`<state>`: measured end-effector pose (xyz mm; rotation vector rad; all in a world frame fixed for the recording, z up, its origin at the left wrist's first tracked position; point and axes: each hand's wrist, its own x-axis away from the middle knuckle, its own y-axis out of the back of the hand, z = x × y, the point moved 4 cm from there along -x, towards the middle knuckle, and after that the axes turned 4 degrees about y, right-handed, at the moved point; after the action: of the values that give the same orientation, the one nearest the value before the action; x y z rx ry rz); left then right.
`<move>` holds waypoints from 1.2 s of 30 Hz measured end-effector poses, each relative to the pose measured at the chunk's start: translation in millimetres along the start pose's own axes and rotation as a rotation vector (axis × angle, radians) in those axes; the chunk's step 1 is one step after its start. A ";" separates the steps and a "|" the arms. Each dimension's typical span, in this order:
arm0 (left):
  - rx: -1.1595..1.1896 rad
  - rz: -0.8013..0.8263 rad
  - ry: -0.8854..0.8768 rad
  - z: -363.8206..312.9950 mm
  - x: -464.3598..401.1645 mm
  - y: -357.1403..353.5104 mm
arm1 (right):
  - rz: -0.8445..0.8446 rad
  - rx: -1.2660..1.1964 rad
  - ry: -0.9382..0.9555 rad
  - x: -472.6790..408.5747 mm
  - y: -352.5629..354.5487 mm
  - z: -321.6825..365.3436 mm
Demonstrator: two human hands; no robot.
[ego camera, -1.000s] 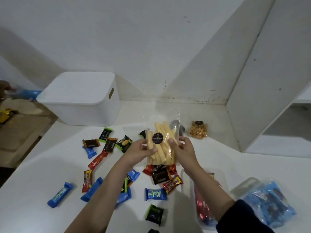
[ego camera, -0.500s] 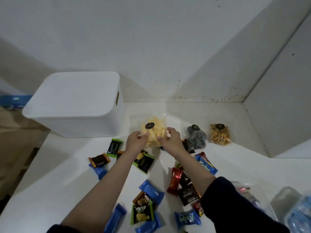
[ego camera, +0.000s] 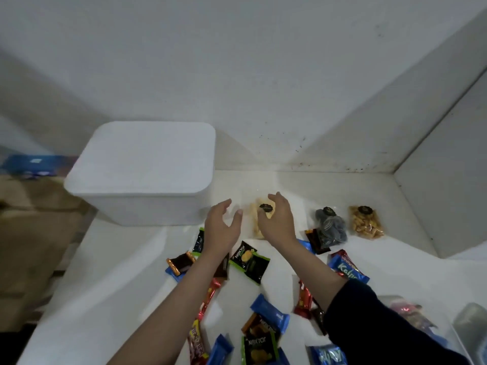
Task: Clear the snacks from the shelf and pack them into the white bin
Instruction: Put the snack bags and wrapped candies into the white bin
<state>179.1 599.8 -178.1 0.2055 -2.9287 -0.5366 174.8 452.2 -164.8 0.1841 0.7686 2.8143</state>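
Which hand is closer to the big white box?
The left hand. It hovers open just right of the white bin, near its front corner. The right hand is farther right, over the clear bag of yellow sticks.

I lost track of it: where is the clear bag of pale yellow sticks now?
The clear bag of pale yellow sticks lies on the white shelf, between the open hands, right of the white bin.

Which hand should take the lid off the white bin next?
Left. The left hand is open and empty, right beside the lidded bin. The right hand is farther off, over the clear bag of yellow sticks.
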 end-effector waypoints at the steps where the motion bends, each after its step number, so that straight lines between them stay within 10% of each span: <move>1: 0.021 -0.047 -0.037 -7.7 2.9 13.1 | -0.013 -0.030 0.027 1.1 -3.4 12.8; 9: -0.035 -0.422 -0.378 -52.7 -2.5 157.1 | -0.038 -0.188 0.081 -4.4 -53.2 113.5; 19: -0.427 -0.368 0.077 4.0 -109.1 279.0 | 0.032 0.071 -0.160 -30.6 -113.7 154.9; 36: 0.120 -0.312 0.129 20.4 -165.3 307.3 | -0.110 -0.475 -0.393 -67.4 -116.9 144.9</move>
<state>304.6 918.3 -107.2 0.6928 -2.8179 -0.3693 286.3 604.6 -105.1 0.5662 0.0203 2.6366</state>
